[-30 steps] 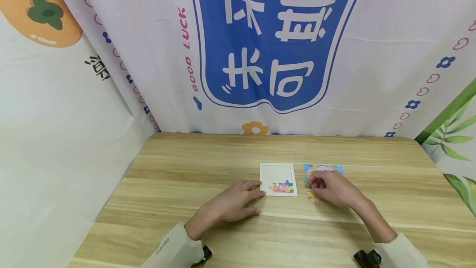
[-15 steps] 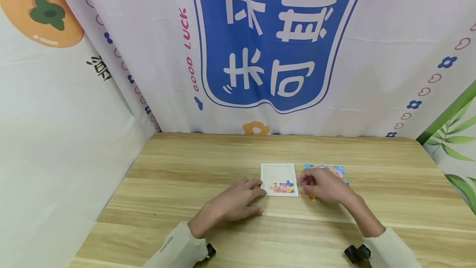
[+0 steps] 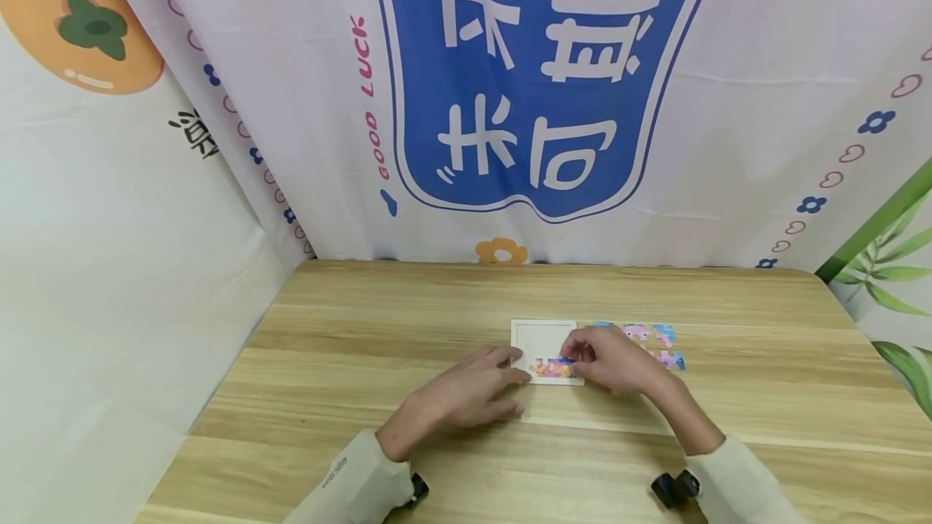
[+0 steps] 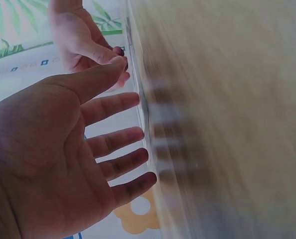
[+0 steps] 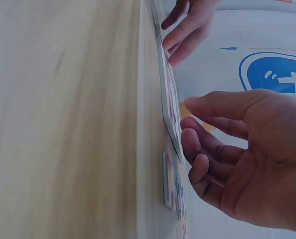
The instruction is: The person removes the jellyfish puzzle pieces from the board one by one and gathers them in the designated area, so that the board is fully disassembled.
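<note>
A white puzzle tray (image 3: 537, 336) lies on the table, with a short row of joined colourful jigsaw pieces (image 3: 546, 368) along its lower right part. My left hand (image 3: 476, 388) rests at the tray's left edge; in the left wrist view its fingers (image 4: 115, 142) are spread and nearly straight. Over the tray's lower right corner, my right hand (image 3: 612, 358) pinches a puzzle piece at the end of the row. Its fingertips mostly hide that piece. In the right wrist view the thumb and curled fingers (image 5: 208, 149) hover close beside the tray (image 5: 164, 92).
Loose puzzle pieces (image 3: 664, 335) in pink and blue lie right of the tray, partly under my right hand. The wooden table (image 3: 364, 306) ends at a printed cloth (image 3: 328, 144) behind. A black wrist device (image 3: 673, 489) sits below the right sleeve.
My right hand has moved left from the loose pieces to the tray's lower right corner, uncovering more of the pieces. My left hand has shifted slightly right onto the tray's edge.
</note>
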Tool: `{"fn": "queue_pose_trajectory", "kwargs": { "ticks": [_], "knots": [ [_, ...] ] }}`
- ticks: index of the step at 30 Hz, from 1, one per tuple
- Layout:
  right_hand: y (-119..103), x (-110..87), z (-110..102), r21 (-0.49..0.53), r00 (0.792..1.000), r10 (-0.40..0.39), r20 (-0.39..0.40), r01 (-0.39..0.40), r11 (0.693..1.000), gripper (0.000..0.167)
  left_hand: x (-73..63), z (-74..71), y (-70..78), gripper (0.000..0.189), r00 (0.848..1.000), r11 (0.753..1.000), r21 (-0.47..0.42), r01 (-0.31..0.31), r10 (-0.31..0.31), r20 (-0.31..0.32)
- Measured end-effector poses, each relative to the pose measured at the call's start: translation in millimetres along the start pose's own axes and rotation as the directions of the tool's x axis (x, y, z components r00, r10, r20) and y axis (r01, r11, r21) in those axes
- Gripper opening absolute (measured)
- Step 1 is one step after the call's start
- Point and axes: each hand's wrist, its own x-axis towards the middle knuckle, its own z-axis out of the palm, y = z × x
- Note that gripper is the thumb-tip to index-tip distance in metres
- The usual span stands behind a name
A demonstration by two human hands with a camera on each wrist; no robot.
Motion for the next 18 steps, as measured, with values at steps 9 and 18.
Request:
{"fn": "queue_pose_trajectory", "kwargs": {
  "ticks": [9,18],
  "knots": [
    [-8.0,10.3,7.9,0.026,0.999,0.042,0.029,-0.043,0.999,0.014,11.8,-1.8,2.7,0.043,0.999,0.999,0.014,-0.037,0.037,0.006],
    [-9.2,19.4,13.0,0.016,0.999,0.017,0.046,-0.017,1.0,0.02,17.1,-1.0,2.2,0.044,0.999,0.998,0.019,-0.054,0.054,0.008]
  ]
}}
